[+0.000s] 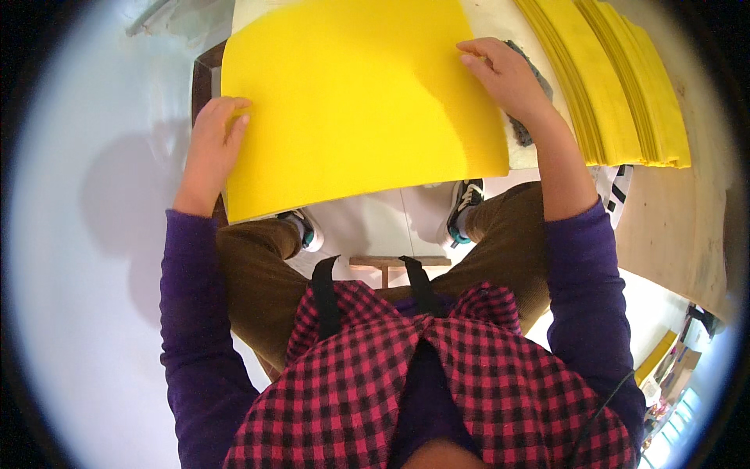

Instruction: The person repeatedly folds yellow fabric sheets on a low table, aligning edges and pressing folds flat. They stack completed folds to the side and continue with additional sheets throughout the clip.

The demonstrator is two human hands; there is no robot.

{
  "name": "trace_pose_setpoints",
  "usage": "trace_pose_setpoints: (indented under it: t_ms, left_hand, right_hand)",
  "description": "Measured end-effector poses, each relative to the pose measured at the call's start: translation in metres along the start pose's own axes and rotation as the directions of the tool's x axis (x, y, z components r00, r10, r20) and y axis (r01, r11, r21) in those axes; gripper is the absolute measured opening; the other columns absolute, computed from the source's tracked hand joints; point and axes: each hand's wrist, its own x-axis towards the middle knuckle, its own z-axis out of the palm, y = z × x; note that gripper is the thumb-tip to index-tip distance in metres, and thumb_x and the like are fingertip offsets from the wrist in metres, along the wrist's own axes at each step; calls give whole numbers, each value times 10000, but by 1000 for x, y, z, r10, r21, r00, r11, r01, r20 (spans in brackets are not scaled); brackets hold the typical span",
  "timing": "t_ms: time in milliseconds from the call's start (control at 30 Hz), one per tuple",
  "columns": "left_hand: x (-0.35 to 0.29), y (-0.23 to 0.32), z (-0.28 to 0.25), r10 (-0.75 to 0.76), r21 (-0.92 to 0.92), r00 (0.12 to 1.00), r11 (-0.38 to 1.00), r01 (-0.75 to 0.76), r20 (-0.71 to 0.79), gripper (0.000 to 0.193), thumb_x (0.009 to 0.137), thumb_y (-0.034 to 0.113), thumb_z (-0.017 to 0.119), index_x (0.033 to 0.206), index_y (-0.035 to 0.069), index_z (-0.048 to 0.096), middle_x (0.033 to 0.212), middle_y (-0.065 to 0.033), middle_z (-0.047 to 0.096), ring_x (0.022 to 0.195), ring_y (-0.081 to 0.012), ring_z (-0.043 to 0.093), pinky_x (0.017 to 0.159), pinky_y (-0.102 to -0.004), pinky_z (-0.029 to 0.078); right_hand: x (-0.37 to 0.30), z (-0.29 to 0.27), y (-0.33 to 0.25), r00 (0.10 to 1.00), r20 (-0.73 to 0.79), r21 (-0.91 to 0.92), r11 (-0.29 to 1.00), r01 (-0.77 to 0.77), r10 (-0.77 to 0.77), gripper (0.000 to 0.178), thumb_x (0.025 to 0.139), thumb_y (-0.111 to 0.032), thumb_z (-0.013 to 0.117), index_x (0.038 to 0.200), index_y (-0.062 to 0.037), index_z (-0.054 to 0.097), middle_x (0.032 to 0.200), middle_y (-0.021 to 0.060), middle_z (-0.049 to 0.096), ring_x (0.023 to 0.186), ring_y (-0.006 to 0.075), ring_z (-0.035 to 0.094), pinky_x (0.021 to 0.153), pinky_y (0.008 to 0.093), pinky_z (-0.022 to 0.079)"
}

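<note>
A large yellow sheet, like felt or thick cloth, lies spread over the table in front of me. My left hand is at its left edge, fingers bent and thumb apart, with nothing visible in them. Over the sheet's right side is my right hand, its fingers stretched toward the left and apart from the thumb. Whether either hand presses on the sheet is hard to tell. Partly hidden under the right hand and wrist lies a dark grey, rough-edged pad or lump, whose kind I cannot make out.
Folded yellow stacks stand to the right of the sheet. Beyond them extends a pale wooden board. A white wall or surface fills the left side. My knees and shoes are below the table's near edge, by a small wooden stool.
</note>
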Motion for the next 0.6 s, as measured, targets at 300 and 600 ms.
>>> trace_pose_setpoints:
  t_ms: [300, 600]
  left_hand:
    - [-12, 9, 2, 51, -1, 998, 999, -51, -24, 161, 866, 59, 557, 1014, 3, 591, 1022, -171, 584, 1006, -346, 546, 893, -395, 425]
    - [-29, 11, -3, -13, -77, 999, 997, 16, 42, 162, 879, 65, 549, 1024, 3, 588, 1045, -155, 585, 1036, -337, 537, 907, -392, 421]
  right_hand:
    - [-2, -2, -7, 984, 120, -37, 990, 139, -133, 259, 892, -216, 581, 990, 14, 650, 989, 169, 649, 929, 303, 615, 821, 363, 479]
    - [-28, -14, -10, 960, 278, 177, 984, -11, -39, 242, 892, -206, 575, 986, 4, 649, 928, 171, 654, 885, 308, 619, 784, 358, 478]
